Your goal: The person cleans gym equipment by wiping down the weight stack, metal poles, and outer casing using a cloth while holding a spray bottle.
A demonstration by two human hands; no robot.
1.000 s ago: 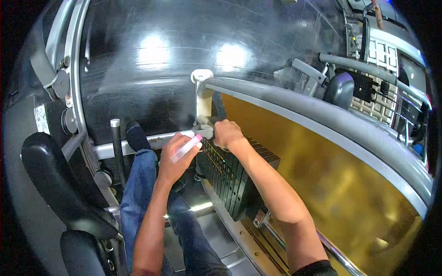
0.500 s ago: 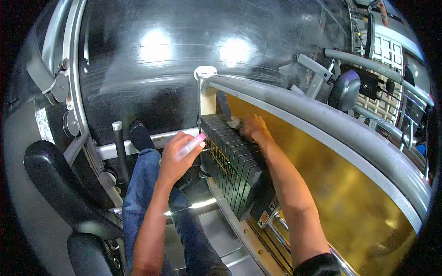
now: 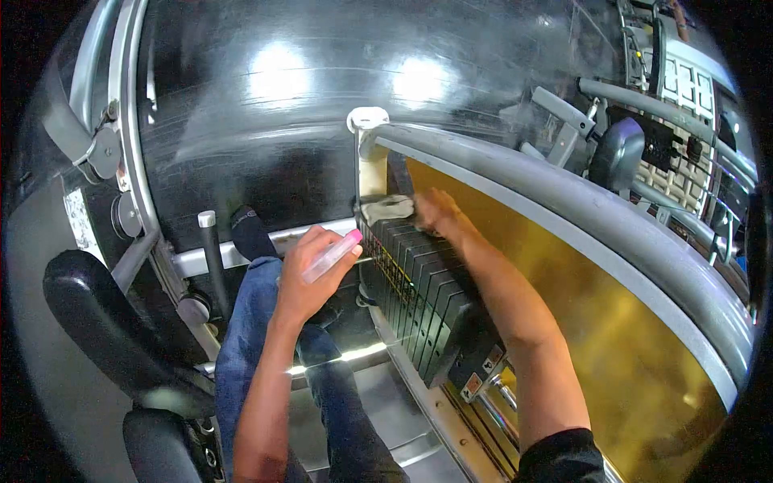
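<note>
My left hand is closed round a small clear bottle with a pink top, held beside the weight stack of a gym machine. A pale grey cloth lies over the far end of the stack's top. At the cloth's right edge is my right hand, its fingers curled and pressed against it. The fingertips are partly hidden. Dark plates with numbered labels and slots make up the stack, upright below both hands.
A thick grey frame tube and a gold panel run along the right. Black pads stand at the left, near an upright handle. More gym equipment is at the upper right.
My right hand and the cloth have shifted towards the far end of the stack, and more of the cloth shows. The left hand still holds the bottle. The view has moved slightly.
</note>
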